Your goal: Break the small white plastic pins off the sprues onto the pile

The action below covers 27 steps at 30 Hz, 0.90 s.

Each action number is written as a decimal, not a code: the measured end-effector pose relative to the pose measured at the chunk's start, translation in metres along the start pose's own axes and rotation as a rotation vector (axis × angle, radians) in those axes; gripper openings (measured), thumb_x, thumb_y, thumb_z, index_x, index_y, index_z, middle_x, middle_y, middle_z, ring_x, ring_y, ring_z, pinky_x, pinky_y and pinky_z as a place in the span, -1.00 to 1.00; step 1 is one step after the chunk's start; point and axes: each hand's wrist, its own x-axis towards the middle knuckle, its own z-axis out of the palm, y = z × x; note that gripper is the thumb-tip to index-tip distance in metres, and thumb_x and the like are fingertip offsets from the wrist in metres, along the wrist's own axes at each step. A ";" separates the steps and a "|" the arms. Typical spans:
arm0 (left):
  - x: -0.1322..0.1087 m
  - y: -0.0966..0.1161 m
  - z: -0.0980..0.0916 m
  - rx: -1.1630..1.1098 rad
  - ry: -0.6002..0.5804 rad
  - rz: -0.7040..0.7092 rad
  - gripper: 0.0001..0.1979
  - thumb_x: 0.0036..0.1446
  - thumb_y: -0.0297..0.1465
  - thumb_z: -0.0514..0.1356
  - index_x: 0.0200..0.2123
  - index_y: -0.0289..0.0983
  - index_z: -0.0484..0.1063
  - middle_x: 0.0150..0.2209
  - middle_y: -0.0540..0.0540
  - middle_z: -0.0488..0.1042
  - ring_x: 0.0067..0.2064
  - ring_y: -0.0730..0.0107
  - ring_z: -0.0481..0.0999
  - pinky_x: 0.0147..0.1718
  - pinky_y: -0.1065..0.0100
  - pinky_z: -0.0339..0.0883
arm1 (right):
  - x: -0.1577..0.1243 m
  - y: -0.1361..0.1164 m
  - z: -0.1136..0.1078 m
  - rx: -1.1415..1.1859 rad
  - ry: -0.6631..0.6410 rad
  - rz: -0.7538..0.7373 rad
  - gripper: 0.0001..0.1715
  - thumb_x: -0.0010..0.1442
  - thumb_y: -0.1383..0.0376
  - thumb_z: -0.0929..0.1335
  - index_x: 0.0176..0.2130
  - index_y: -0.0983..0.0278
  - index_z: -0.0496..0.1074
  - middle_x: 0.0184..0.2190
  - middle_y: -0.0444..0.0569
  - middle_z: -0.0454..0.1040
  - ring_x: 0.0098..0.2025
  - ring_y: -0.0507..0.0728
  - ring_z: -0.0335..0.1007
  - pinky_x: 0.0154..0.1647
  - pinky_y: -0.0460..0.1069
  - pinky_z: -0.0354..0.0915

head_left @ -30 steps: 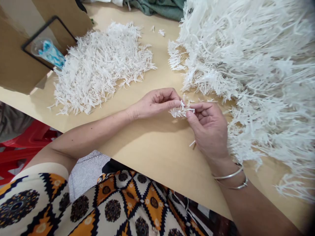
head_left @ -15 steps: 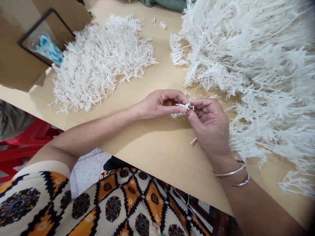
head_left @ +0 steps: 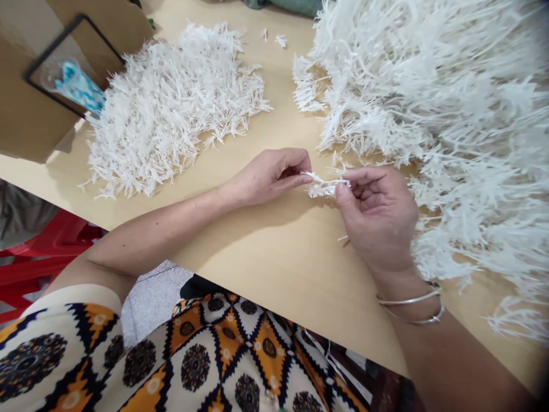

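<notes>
Between my two hands stretches a thin white branched plastic sprig [head_left: 328,186]. My left hand [head_left: 283,174] pinches its left end between thumb and fingertips. At the other end, the thumb and forefinger of my right hand [head_left: 377,214] are closed on it, the remaining fingers curled. A thin white stem piece [head_left: 342,238] shows below my right thumb. Right of my right hand spreads a large heap of long white branched strands [head_left: 450,126]. Beyond my left hand lies a pile of short white sprigs [head_left: 180,109]. Two loose bits [head_left: 281,40] rest between the piles.
A cardboard box [head_left: 26,114] stands at the back left, with a dark-rimmed frame and a clear cup of blue-and-white pieces [head_left: 79,86] against it. Red plastic stools [head_left: 47,252] are below the table's left edge. Green cloth [head_left: 283,6] lies at the far edge.
My hands have drawn apart, the right one moving rightward. More of the white sprig now shows in the gap between them.
</notes>
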 end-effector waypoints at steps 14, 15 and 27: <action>0.003 -0.030 -0.016 0.386 0.399 -0.012 -0.82 0.33 -0.36 0.14 -0.02 -0.18 0.38 0.04 -0.24 0.45 0.01 0.16 0.50 0.04 0.10 0.39 | -0.002 0.005 0.001 -0.011 0.018 0.033 -0.77 0.17 0.35 0.48 -0.13 0.18 0.50 -0.33 -0.15 0.42 -0.33 0.02 0.38 -0.25 0.01 0.35; 0.003 -0.023 -0.014 0.379 0.344 0.055 -0.82 0.37 -0.32 0.12 -0.02 -0.21 0.41 0.03 -0.24 0.45 0.04 0.16 0.49 0.08 0.10 0.38 | -0.002 0.006 0.001 -0.005 0.018 0.041 -0.77 0.18 0.35 0.49 -0.14 0.18 0.50 -0.33 -0.15 0.42 -0.33 0.02 0.38 -0.26 0.01 0.35; 0.003 -0.009 0.003 0.477 0.006 0.131 -0.74 0.48 -0.24 0.05 -0.23 -0.22 0.42 -0.21 -0.05 0.57 -0.19 0.36 0.54 0.01 0.19 0.22 | -0.005 0.001 -0.001 -0.137 -0.081 0.008 -0.80 0.17 0.37 0.44 -0.17 0.18 0.46 -0.35 -0.15 0.47 -0.37 0.02 0.40 -0.29 -0.01 0.37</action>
